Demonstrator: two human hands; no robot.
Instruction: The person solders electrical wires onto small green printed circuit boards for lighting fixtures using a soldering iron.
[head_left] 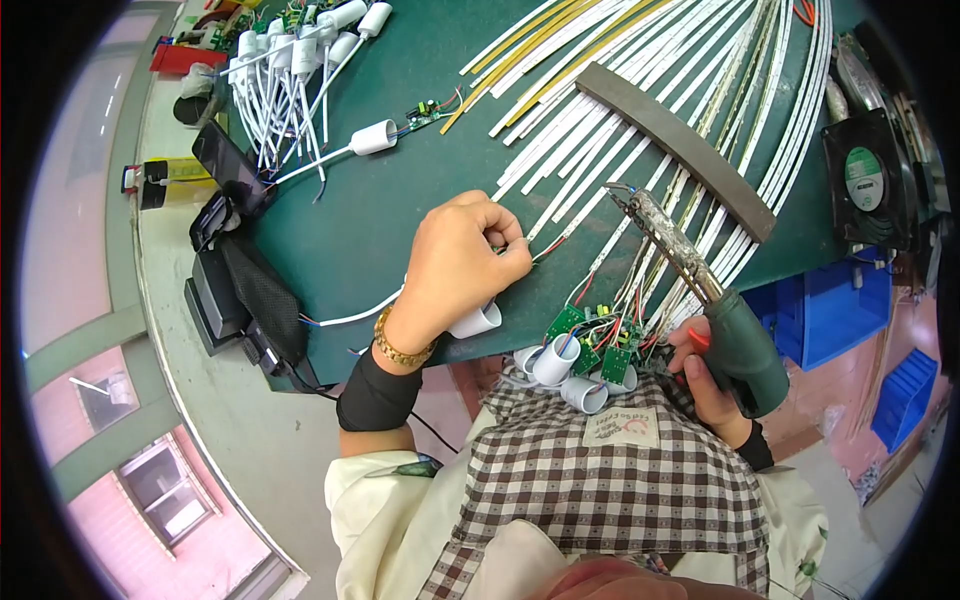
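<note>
My left hand [462, 265] is closed in a pinch above the green table. Its fingers hide most of a small circuit board, from which thin red and white wires run right to a strip. Under the wrist lies a white plastic cap [478, 320] with a white cable leading left. My right hand [708, 385] is wrapped round the dark green handle of a soldering gun [748, 350]. The gun's tip points up and left over the strips. Between my hands, at the table's front edge, several green circuit boards [617, 360] and white caps [556, 360] are bunched against the checked apron.
Long white and yellow light strips [620, 110] fan across the table [400, 210], under a dark curved bar [690, 150]. A pile of white caps with cables [300, 60] sits far left. Black devices [235, 290] line the left edge. A fan [868, 180] and blue bins [835, 315] are right.
</note>
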